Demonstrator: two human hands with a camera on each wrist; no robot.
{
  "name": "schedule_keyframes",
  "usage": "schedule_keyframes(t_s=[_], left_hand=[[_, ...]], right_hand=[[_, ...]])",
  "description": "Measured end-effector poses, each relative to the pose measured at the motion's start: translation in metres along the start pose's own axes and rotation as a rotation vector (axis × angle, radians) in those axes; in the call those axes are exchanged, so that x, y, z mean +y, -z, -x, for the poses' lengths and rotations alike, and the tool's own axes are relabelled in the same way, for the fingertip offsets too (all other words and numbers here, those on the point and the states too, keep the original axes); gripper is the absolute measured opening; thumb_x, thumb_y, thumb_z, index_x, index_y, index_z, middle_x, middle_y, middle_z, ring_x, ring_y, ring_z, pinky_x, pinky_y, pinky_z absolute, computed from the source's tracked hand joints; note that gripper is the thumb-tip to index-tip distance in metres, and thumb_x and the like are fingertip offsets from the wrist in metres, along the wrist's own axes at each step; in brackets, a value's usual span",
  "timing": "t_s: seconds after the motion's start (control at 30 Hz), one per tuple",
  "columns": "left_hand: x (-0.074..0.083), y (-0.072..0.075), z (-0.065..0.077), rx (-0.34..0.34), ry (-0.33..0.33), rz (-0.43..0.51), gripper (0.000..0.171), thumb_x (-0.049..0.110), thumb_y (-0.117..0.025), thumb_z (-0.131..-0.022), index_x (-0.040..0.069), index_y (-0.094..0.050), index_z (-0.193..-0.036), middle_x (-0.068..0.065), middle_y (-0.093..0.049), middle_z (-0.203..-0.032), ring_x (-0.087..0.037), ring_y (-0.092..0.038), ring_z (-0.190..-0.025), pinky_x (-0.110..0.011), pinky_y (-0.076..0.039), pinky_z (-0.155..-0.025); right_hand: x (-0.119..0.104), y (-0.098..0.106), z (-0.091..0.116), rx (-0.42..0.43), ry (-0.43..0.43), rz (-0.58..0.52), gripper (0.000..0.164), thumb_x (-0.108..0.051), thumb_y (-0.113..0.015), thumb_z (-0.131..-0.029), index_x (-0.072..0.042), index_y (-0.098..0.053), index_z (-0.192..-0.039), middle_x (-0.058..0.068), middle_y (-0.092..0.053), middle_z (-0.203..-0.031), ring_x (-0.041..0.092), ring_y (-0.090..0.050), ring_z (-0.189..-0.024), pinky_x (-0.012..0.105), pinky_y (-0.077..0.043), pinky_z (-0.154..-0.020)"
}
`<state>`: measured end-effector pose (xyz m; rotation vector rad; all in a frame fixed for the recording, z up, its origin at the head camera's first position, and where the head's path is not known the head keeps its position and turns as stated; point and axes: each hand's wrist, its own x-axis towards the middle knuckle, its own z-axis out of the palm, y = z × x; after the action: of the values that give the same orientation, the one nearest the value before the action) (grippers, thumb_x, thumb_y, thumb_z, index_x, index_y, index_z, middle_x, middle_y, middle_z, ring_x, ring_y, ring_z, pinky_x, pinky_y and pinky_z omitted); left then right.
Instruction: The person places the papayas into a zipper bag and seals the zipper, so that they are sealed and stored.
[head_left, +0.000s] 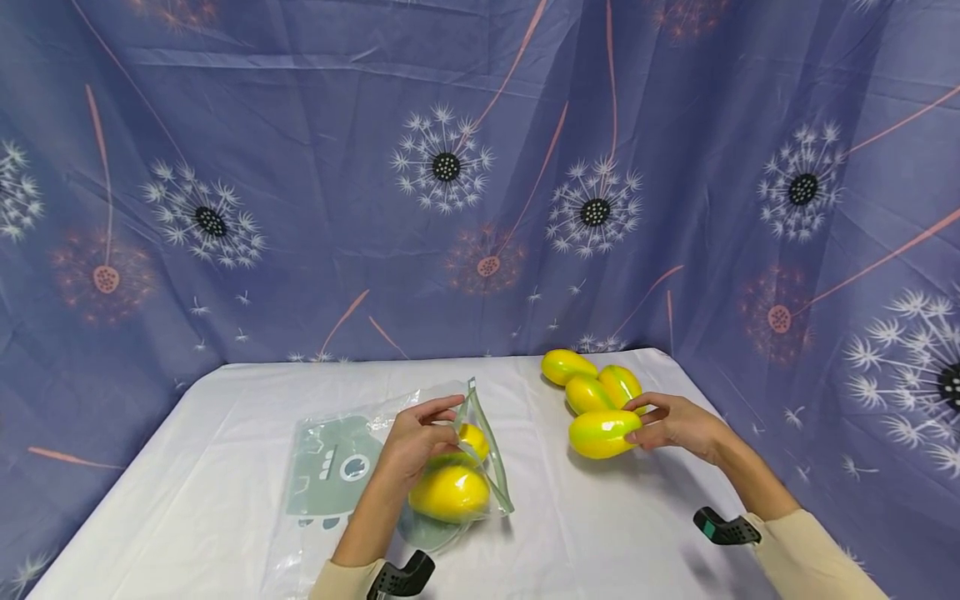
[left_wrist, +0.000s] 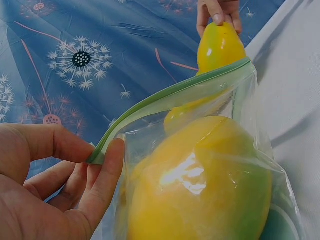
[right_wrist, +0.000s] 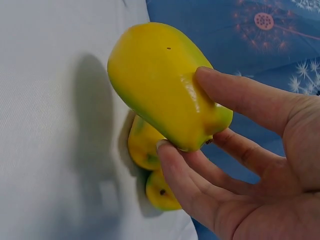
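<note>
My left hand [head_left: 422,442] pinches the green zip edge of a clear zip bag [left_wrist: 175,90] between thumb and fingers, and the bag's mouth gapes toward the right. Inside it lie glossy yellow-green fruits, a large one [head_left: 450,493] in front and another [head_left: 474,440] behind, partly hidden by plastic and hand. My right hand [head_left: 671,425] grips one end of a similar yellow-green papaya-like fruit [right_wrist: 160,80] with its thumb and fingertips. That fruit is raised above the white tabletop, its shadow falling on the cloth in the right wrist view.
Three more yellow-green fruits [head_left: 567,367] lie clustered at the back right of the white table [head_left: 547,533], just behind the held one. The bag's printed grey-green monster face [head_left: 330,467] spreads flat to the left. A blue dandelion-patterned curtain [head_left: 322,208] encloses the back and sides.
</note>
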<state>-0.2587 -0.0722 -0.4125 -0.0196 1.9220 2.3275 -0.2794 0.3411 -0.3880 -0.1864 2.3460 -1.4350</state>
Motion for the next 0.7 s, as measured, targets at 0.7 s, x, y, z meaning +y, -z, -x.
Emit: schedule_keyframes(t_s=[0.7], left_hand=[[0.000,0.000,0.000,0.000,-0.015,-0.003,0.058,-0.018,-0.065,-0.073,-0.002,-0.068,-0.128,-0.009,-0.060,-0.098,-0.019,-0.058,-0.074,-0.032,-0.061,-0.064]], right_hand=[[-0.035,-0.034,-0.022,0.058,0.106,0.065,0.059,-0.016,-0.082,-0.081,-0.003,-0.061,-0.135,0.022,-0.052,-0.135,0.028,-0.059,-0.113,0.037,-0.062,-0.084]])
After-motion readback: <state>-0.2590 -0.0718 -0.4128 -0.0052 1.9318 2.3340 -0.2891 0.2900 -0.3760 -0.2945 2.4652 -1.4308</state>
